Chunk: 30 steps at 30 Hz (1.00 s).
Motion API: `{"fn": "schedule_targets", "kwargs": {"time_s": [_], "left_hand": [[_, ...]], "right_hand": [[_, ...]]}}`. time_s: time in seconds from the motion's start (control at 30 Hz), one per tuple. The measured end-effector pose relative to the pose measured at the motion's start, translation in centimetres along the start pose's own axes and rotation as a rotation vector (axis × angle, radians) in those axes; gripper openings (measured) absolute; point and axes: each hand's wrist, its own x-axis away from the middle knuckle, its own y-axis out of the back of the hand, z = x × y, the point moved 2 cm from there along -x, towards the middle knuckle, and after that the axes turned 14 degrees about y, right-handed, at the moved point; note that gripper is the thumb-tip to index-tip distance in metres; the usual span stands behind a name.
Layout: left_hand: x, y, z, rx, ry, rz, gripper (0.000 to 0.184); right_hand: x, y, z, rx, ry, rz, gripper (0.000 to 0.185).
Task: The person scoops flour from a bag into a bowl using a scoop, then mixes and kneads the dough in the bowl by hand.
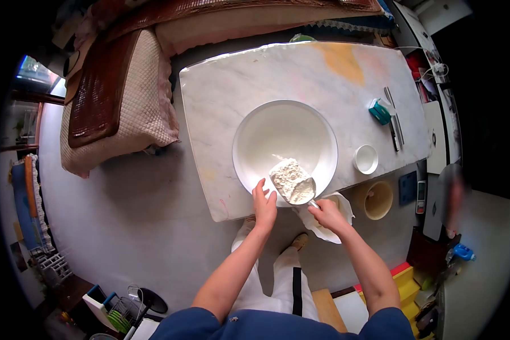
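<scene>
My right hand (327, 215) is closed round the short handle of a scoop (306, 191) heaped with white flour (289, 178). The scoop is over the near side of a large white basin (285, 130) on the table. My left hand (264, 205) is at the basin's near rim, fingers apart and holding nothing; whether it touches the rim I cannot tell. Just below the scoop, a white bag (333, 224) sits by the table's front edge, partly hidden by my right hand.
The marble-patterned table (215, 130) carries a small white bowl (365, 159), a teal packet (380, 112) and dark sticks (401, 127). A beige bin (377, 200) stands beyond the table's front edge. A quilted, covered sofa (147, 90) is at the left.
</scene>
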Motion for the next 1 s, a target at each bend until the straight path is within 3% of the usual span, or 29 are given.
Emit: {"fn": "schedule_targets", "kwargs": {"time_s": [0.07,0.17,0.2,0.3,0.33,0.43,0.63,0.73,1.0], "left_hand": [[0.0,-0.5,-1.6,0.020,-0.179,-0.093,0.043],[1.2,-0.5,-4.6,-0.459,-0.435,-0.106,0.028],[1.6,-0.8,-5.6,-0.424,-0.516,-0.069,0.013],[1.3,-1.5,-6.5,-0.444,-0.547,0.246,0.013],[0.9,-2.0,-6.4,-0.400,-0.591,0.250,0.012],[-1.0,-3.1,-5.5,-0.467,-0.438,0.470,0.014],[-2.9,-3.8,-5.0,-0.396,-0.193,0.670,0.021],[-2.9,-3.9,-5.5,-0.401,-0.123,0.612,0.020],[-3.7,-4.2,-4.9,-0.359,-0.075,0.732,0.034]], "right_hand": [[-1.4,-0.2,0.5,0.034,-0.052,0.037,0.037],[-3.2,-0.3,0.9,0.097,-0.112,0.097,0.035],[-3.6,-0.3,0.8,0.135,-0.104,0.107,0.032],[-4.3,-0.1,2.1,0.208,-0.110,0.126,0.032],[-4.5,0.0,2.5,0.227,-0.117,0.131,0.032],[-5.0,0.3,3.8,0.298,-0.065,0.138,0.035],[-5.8,0.8,5.5,0.424,-0.016,0.154,0.040],[-6.4,1.7,7.4,0.485,-0.137,0.300,0.037],[-6.5,3.2,10.0,0.523,-0.204,0.382,0.032]]}}
